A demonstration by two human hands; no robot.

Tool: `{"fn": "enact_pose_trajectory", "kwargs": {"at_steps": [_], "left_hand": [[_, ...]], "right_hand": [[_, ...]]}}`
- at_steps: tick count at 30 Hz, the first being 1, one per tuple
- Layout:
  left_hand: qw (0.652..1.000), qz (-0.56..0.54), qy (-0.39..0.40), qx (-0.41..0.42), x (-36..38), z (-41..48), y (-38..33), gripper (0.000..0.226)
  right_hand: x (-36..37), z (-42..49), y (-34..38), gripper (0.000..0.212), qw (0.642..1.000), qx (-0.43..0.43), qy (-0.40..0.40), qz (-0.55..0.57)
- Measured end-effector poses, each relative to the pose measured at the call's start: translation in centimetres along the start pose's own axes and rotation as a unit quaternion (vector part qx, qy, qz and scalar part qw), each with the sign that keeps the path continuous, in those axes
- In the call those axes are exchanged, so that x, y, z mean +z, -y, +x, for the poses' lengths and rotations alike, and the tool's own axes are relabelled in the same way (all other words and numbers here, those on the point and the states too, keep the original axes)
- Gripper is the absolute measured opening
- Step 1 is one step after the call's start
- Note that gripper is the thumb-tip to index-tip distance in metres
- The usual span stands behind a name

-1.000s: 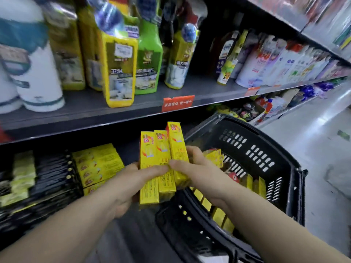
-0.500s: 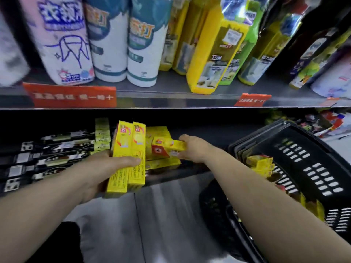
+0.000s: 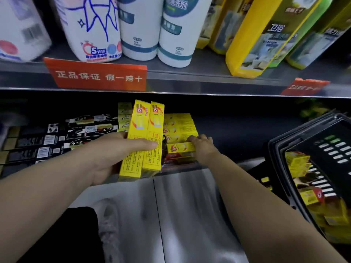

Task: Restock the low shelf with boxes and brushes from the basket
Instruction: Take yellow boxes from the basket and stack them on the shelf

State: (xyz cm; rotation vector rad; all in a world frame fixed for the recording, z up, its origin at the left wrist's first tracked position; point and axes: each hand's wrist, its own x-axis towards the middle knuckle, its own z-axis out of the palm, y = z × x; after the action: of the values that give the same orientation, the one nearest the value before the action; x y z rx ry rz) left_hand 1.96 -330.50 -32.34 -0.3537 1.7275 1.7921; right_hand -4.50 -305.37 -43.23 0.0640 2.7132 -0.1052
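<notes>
Gripping boxes point(image 3: 145, 128): left hand point(image 3: 114, 154) 2, right hand point(image 3: 204, 150) 1.

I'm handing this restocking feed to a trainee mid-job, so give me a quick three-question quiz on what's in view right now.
1. True or false: the left hand grips two tall yellow cardboard boxes standing upright.
2. Where is the black plastic basket? A: right of both arms. B: on the upper shelf. C: left of both arms.
3. Fill in: the right hand holds a single yellow box lying ____ on the stack of yellow boxes on the low shelf.
Key: 1 true; 2 A; 3 flat.
</notes>
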Motion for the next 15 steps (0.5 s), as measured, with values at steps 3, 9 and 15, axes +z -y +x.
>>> {"fn": "enact_pose_trajectory", "kwargs": {"at_steps": [3, 9, 15], "left_hand": [[1.0, 0.006, 0.012, -0.011, -0.2, 0.9, 0.3, 0.011], [1.0, 0.02, 0.008, -0.022, -0.9, 2.3, 1.3, 0.027], [1.0, 0.018, 0.009, -0.024, -0.9, 2.5, 1.7, 0.032]], "right_hand": [[-0.1, -0.1, -0.2, 0.055, 1.0, 0.002, 0.003, -0.01], [0.1, -0.5, 0.2, 0.055, 1.0, 0.017, -0.001, -0.026], [-0.3, -0.3, 0.8, 0.054, 0.999, 0.023, 0.011, -0.025]]}}
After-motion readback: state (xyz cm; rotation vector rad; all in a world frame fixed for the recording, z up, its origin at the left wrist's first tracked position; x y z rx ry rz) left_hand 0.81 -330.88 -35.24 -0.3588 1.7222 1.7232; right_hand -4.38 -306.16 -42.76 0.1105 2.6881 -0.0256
